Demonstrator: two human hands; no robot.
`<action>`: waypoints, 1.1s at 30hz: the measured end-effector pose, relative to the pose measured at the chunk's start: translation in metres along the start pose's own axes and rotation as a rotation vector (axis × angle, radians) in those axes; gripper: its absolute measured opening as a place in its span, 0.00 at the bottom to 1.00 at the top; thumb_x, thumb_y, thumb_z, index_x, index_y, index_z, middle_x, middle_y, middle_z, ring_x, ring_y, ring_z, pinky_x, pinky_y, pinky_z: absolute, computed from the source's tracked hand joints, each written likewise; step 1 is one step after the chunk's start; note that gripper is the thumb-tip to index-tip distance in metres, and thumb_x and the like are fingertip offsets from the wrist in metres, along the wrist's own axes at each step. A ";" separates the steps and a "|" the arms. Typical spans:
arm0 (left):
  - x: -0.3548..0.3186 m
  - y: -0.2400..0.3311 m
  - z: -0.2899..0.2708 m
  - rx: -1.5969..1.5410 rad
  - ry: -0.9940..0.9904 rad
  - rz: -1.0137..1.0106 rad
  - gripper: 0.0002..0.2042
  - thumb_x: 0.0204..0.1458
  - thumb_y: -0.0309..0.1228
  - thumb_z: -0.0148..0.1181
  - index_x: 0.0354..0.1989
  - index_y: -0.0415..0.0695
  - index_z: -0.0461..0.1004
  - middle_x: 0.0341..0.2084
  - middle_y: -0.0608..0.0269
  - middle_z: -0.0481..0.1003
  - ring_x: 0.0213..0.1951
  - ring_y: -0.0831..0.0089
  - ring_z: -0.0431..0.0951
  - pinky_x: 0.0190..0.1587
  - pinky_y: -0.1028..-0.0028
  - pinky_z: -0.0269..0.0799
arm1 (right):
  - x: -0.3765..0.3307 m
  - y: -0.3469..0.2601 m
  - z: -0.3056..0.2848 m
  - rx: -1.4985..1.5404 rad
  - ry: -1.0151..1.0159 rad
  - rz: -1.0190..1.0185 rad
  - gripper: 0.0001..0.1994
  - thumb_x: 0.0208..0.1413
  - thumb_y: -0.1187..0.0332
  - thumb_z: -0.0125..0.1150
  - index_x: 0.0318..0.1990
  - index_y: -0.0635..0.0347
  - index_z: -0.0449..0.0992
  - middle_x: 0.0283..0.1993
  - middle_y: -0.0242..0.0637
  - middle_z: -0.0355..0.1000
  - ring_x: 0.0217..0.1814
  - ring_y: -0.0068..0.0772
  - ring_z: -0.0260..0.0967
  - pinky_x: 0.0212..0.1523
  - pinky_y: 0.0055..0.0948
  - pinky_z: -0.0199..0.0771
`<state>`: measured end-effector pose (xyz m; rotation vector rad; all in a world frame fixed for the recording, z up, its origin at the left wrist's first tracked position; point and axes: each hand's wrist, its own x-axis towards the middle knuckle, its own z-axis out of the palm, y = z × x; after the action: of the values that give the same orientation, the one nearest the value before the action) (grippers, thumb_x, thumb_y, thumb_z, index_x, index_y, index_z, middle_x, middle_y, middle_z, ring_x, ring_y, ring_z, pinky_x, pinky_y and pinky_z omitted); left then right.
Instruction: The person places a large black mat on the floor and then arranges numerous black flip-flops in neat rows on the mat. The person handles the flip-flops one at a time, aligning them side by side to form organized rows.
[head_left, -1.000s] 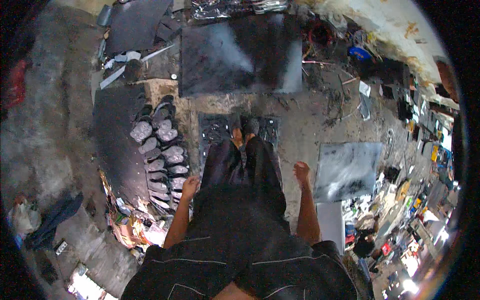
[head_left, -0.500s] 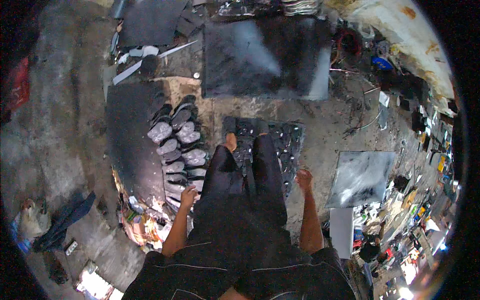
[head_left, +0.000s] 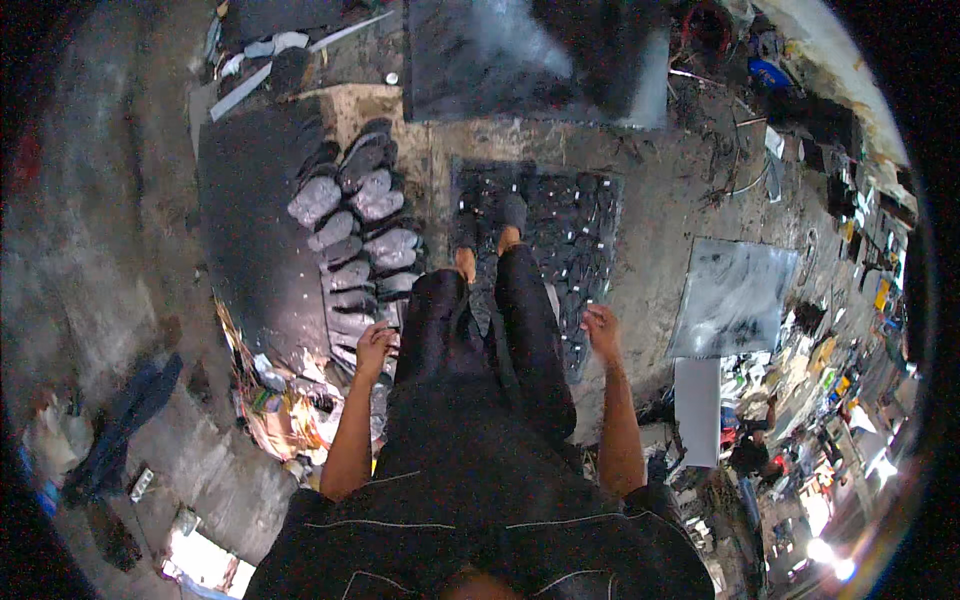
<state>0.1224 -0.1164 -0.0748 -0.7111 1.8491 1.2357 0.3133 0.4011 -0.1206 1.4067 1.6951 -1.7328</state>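
Note:
My left hand [head_left: 375, 349] hangs beside my left thigh, fingers loosely bent and apart, with nothing visible in it. Below and beyond it, two overlapping rows of grey-faced shoe soles [head_left: 391, 249] lie on the floor. On the other side, my right hand [head_left: 602, 328] is held out past my right leg, its fingers half curled and nothing seen between them. Under my feet is a dark mat [head_left: 609, 187] covered with many small black pieces bearing white spots; their exact kind is too small to tell.
A large black sheet [head_left: 480, 85] lies ahead, and another dark sheet [head_left: 255, 210] is left of the soles. At right are a shiny grey sheet [head_left: 735, 300], a pale board [head_left: 697, 412] and heaped scraps [head_left: 800, 400]. A person [head_left: 748, 455] is at the far lower right.
The floor, soles and mat have shifted upward in the picture. My right foot is now farther forward than my left. Both hands sit slightly higher, and the right fingers have loosened from a tighter curl.

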 end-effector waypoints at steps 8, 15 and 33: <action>-0.108 -0.246 -0.062 -0.098 -0.161 0.039 0.21 0.61 0.37 0.68 0.61 0.43 0.77 0.45 0.62 0.81 0.41 0.74 0.82 0.38 0.72 0.77 | -0.047 0.096 -0.007 0.111 0.051 -0.127 0.18 0.66 0.64 0.67 0.59 0.60 0.78 0.44 0.38 0.81 0.41 0.31 0.81 0.43 0.31 0.78; -0.155 -0.258 -0.072 0.002 -0.062 -0.110 0.21 0.69 0.40 0.58 0.66 0.46 0.73 0.51 0.59 0.82 0.53 0.70 0.82 0.49 0.68 0.79 | -0.209 0.259 -0.030 -0.018 0.181 0.168 0.16 0.66 0.65 0.65 0.58 0.58 0.79 0.45 0.37 0.82 0.43 0.31 0.81 0.36 0.29 0.79; -0.279 -0.552 -0.088 -0.125 -0.086 -0.008 0.16 0.68 0.36 0.60 0.60 0.42 0.76 0.44 0.57 0.85 0.40 0.72 0.84 0.40 0.69 0.80 | -0.373 0.487 -0.048 0.015 -0.002 0.048 0.17 0.69 0.56 0.60 0.55 0.56 0.81 0.41 0.32 0.75 0.38 0.28 0.72 0.35 0.34 0.74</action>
<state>0.6814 -0.3948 -0.0900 -0.7205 1.7089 1.3647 0.8889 0.1877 -0.0838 1.4401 1.6369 -1.7239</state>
